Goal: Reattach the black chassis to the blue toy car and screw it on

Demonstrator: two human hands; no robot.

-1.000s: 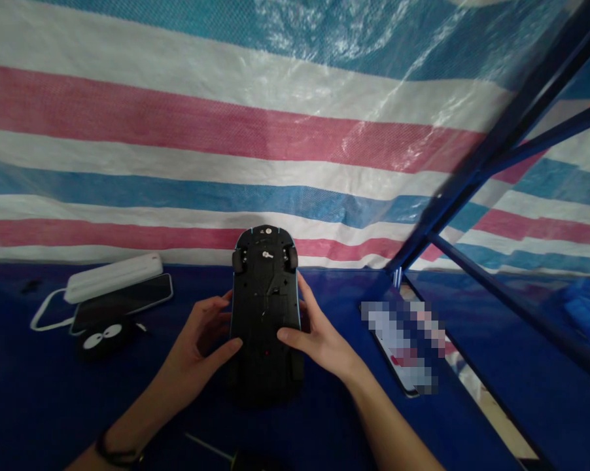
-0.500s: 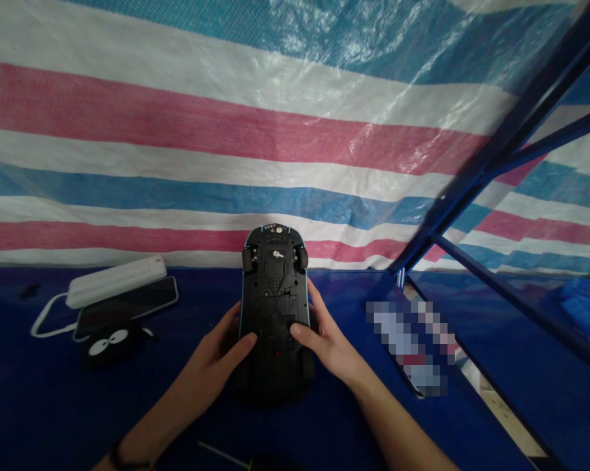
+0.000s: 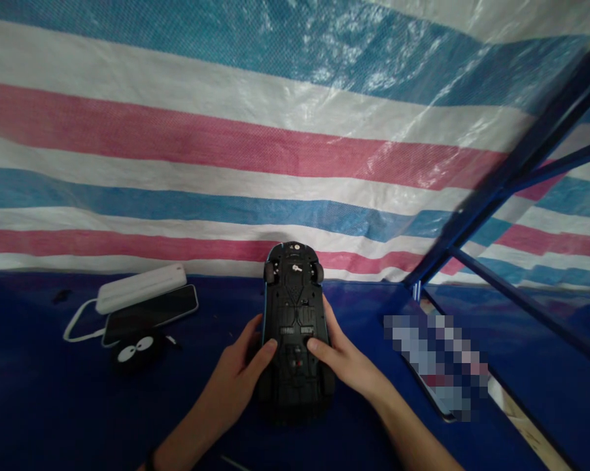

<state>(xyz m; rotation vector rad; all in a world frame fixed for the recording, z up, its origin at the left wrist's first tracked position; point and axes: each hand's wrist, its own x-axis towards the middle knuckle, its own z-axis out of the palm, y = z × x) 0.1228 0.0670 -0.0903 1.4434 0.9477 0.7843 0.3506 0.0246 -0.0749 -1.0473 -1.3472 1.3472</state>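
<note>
A toy car (image 3: 295,314) is held with its black underside facing me and its far end raised toward the striped sheet. Blue edging shows along its side, and two wheels stick out near the top. My left hand (image 3: 241,363) grips the car's left side, thumb resting on the underside. On the opposite side my right hand (image 3: 347,356) holds it the same way, its thumb on the underside and the other fingers partly hidden behind the body. Below the car, a thin rod (image 3: 233,463) lies on the blue surface, cut off by the frame's bottom edge.
At left lie a white power bank (image 3: 140,288) with a white cable, a dark-screened phone (image 3: 152,314) and a black round item with cartoon eyes (image 3: 135,350). A blurred-out device (image 3: 422,366) lies at right, beside blue metal bars (image 3: 476,216). A striped sheet (image 3: 201,144) hangs behind.
The view has shifted, so most things sit lower and farther right. The car has tilted slightly, with more detail visible on its lower underside. Both hands still hold it.
</note>
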